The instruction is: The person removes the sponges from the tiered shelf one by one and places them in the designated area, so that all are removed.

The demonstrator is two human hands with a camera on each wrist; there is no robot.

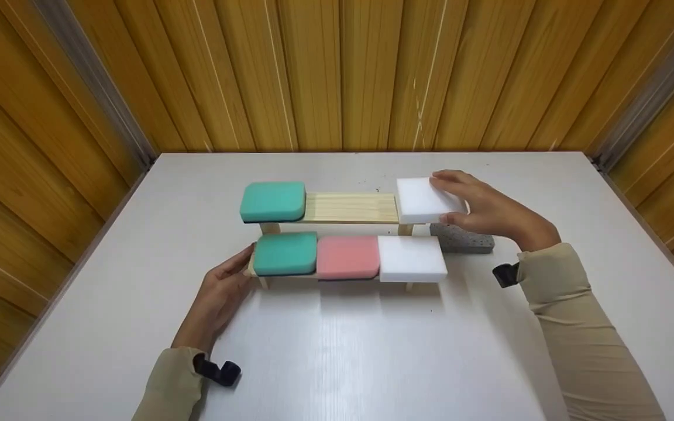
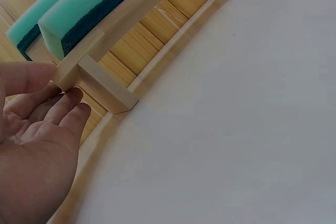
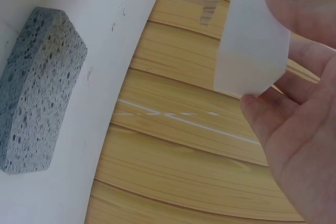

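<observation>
The white block (image 1: 422, 196) is being pinched between the thumb and fingers of the right hand (image 1: 489, 206) at the right end of the rear shelf (image 1: 348, 208); whether its underside is touching the wood cannot be told. The left end of the front shelf (image 2: 131, 17) is being gripped by the left hand (image 1: 223, 289), the thumb and curled fingers being set about that end. At the rear shelf's left end, a teal sponge (image 1: 272, 200) is being supported. On the front shelf, from left end to right end, a second teal sponge (image 1: 285, 252), a pink sponge (image 1: 347, 256) and a second white block (image 1: 412, 256) are being carried. A grey sponge (image 3: 44, 87) is lying on the table (image 1: 325, 356) near the shelves' right ends.
</observation>
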